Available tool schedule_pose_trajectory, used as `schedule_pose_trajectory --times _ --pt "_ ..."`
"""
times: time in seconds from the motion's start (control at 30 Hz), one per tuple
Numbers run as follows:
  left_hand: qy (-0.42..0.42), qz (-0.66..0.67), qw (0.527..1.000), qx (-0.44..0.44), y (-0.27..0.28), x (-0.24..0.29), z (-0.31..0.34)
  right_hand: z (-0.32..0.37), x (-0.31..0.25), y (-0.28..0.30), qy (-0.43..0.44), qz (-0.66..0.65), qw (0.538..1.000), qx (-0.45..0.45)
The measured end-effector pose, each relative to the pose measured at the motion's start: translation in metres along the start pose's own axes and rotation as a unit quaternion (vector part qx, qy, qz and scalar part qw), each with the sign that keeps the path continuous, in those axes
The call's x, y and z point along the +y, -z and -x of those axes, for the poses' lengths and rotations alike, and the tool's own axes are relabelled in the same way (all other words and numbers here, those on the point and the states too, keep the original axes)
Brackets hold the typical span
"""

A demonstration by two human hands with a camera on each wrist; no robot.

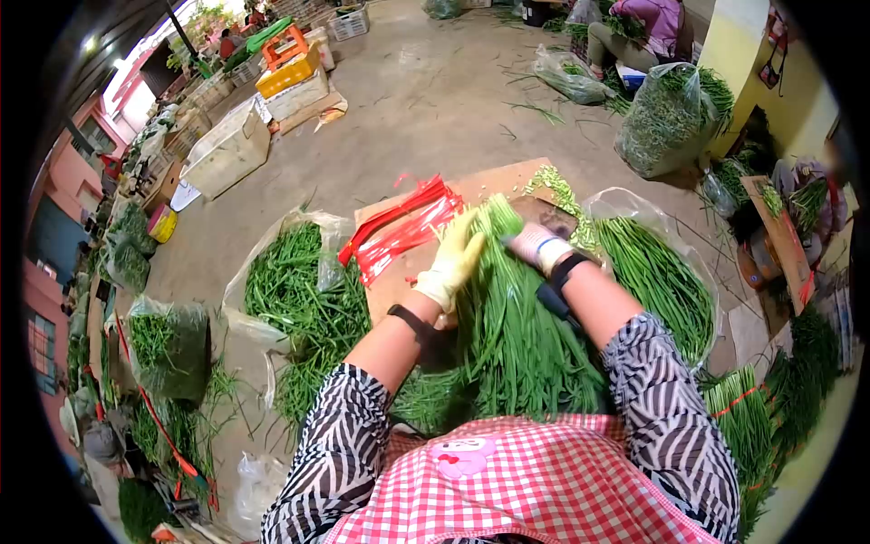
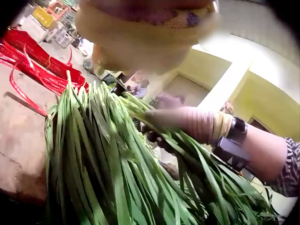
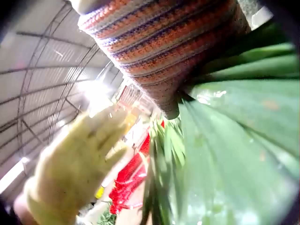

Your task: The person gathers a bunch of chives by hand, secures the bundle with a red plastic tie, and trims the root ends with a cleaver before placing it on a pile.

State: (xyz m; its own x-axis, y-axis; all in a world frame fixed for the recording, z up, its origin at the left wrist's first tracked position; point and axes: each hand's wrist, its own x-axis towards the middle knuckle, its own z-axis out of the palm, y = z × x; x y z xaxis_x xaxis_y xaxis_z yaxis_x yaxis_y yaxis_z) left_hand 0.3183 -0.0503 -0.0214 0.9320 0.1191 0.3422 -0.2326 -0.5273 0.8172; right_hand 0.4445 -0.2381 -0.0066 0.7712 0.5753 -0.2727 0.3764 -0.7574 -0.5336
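Note:
A large bundle of long green leafy stalks [image 1: 521, 326] lies in front of the apron, its pale ends pointing away. My right hand [image 1: 541, 248], in a striped glove, grips a bunch near those ends; the left wrist view shows this hand [image 2: 194, 123] curled round part of the stalks [image 2: 211, 178]. My left hand [image 1: 456, 260], in a pale yellow glove, is at the left side of the pale ends. In the right wrist view the left hand [image 3: 77, 164] has its fingers extended, with nothing gripped. Red ties [image 1: 408, 227] lie on the board [image 1: 381, 272] just left of it.
Plastic bags of greens stand left [image 1: 243, 313] and right [image 1: 716, 317] of the board. Small cut pieces [image 1: 562, 195] lie at its far right. Beyond are a white foam box [image 1: 227, 150], a large filled bag [image 1: 666, 122] and a seated person [image 1: 639, 41].

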Motion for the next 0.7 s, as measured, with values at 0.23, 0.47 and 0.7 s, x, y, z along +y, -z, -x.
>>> schedule_pose_trajectory --times 0.23,0.47,0.7 --pt "-0.132 -0.103 0.969 -0.184 -0.046 -0.033 -0.054 -0.024 -0.001 -0.065 0.078 0.159 0.984 -0.002" --pt "-0.201 -0.188 0.949 -0.151 -0.058 -0.039 -0.038 0.031 0.018 0.034 0.084 0.096 0.988 -0.087" --pt "-0.097 -0.120 0.982 -0.106 -0.063 -0.017 -0.046 0.006 0.064 -0.022 0.008 -0.033 0.999 -0.004"
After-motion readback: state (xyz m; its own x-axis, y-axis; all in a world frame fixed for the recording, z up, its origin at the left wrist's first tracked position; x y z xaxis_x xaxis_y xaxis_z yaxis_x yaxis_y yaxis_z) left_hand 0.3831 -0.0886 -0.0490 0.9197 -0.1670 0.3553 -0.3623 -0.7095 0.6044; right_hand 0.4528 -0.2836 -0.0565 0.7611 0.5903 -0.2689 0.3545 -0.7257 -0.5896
